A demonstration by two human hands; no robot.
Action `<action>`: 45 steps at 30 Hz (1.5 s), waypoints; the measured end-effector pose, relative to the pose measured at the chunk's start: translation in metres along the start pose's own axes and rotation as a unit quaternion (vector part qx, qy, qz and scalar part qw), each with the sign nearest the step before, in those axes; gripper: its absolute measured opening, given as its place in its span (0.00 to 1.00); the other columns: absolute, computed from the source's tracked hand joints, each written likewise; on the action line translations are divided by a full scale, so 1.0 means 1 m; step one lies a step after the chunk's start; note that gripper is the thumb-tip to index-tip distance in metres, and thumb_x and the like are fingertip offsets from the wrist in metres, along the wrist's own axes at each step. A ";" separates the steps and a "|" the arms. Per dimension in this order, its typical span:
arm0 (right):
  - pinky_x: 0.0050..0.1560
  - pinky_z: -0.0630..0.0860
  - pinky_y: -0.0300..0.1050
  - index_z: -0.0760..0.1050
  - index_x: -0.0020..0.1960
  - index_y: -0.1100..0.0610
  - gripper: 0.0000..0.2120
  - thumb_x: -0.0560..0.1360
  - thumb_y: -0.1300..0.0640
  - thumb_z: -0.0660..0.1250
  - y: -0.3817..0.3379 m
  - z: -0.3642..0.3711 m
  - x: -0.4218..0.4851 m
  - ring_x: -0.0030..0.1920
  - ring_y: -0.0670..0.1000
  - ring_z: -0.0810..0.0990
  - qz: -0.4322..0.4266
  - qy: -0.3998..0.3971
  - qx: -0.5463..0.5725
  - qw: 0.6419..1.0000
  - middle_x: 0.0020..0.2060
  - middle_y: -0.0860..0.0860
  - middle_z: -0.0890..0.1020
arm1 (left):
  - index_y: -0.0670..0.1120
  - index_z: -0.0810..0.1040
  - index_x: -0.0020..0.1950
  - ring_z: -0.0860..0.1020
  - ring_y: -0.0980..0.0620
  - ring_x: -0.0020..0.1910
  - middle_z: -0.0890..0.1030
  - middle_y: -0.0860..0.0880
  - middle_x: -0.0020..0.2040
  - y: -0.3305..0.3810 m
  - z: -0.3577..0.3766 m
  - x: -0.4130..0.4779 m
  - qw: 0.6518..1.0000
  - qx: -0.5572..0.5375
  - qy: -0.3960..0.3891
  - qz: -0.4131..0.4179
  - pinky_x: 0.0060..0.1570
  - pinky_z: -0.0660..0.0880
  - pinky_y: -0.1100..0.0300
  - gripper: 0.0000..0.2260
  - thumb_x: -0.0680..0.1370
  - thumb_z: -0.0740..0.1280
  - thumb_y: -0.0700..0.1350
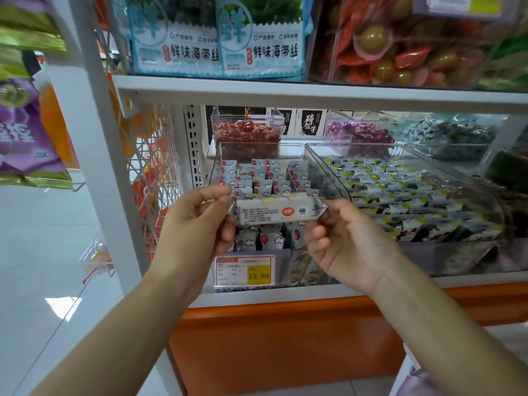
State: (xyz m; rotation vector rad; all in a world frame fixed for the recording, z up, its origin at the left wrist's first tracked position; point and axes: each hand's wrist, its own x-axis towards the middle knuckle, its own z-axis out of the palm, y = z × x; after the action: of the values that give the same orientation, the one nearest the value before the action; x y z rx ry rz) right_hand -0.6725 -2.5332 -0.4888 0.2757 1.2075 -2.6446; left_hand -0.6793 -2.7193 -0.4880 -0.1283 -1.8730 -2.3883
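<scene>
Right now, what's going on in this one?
A person at a shop shelf holds a small snack packet level by its ends: the left grip pinches the left end, the right grip the right end. The packet's printed side faces the camera. It is held just in front of a clear bin full of similar packets, with a price tag on the bin's front.

1. Two bare hands: left hand point(197, 221), right hand point(348, 241).
2. One long white wrapped packet point(274, 214) between them.
3. Two teal-and-white seaweed bags point(177, 38) on the upper shelf.
4. Two large clear plastic front bins point(457, 258) on the lower shelf.
5. Three smaller clear rear bins point(247, 118): red, purple and blue-green sweets.
6. One red-and-yellow price tag point(245, 270).
7. The small grey wrapped snacks point(263, 178) are too many to count.
</scene>
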 end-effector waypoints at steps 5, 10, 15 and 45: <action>0.17 0.66 0.34 0.67 0.37 0.57 0.07 0.70 0.56 0.63 0.003 0.003 0.000 0.20 0.45 0.70 0.021 -0.032 0.023 0.999 0.25 0.52 0.73 | 0.42 0.76 0.51 0.68 0.59 0.21 0.73 0.50 0.27 0.002 0.000 0.002 0.981 -0.175 -0.014 -0.085 0.18 0.65 0.70 0.07 0.79 0.59 0.37; 0.17 0.65 0.34 0.67 0.35 0.58 0.11 0.75 0.57 0.61 0.003 0.004 0.000 0.20 0.45 0.70 -0.017 -0.028 -0.008 0.999 0.25 0.52 0.74 | 0.40 0.74 0.57 0.69 0.60 0.21 0.72 0.48 0.29 0.003 -0.001 0.005 0.962 -0.248 -0.029 -0.114 0.17 0.66 0.71 0.09 0.78 0.59 0.37; 0.22 0.72 0.37 0.72 0.41 0.61 0.06 0.77 0.61 0.62 0.004 0.000 0.003 0.25 0.48 0.77 -0.209 -0.031 -0.194 0.958 0.28 0.53 0.79 | 0.42 0.76 0.53 0.71 0.58 0.23 0.73 0.49 0.29 0.005 -0.004 0.004 0.985 -0.151 -0.022 -0.078 0.20 0.68 0.69 0.06 0.79 0.61 0.39; 0.36 0.74 0.42 0.79 0.37 0.60 0.09 0.74 0.57 0.67 0.005 -0.005 0.002 0.34 0.47 0.78 -0.402 0.058 -0.498 0.766 0.32 0.54 0.80 | 0.55 0.77 0.51 0.82 0.53 0.40 0.82 0.50 0.45 0.005 -0.006 -0.002 0.959 0.245 -0.123 0.072 0.43 0.80 0.59 0.09 0.72 0.70 0.47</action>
State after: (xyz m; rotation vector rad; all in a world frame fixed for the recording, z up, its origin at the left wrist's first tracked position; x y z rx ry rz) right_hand -0.6727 -2.5331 -0.4964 -0.3630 3.0502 -1.9806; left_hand -0.6771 -2.7259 -0.4851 -0.5179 -2.4079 -1.8153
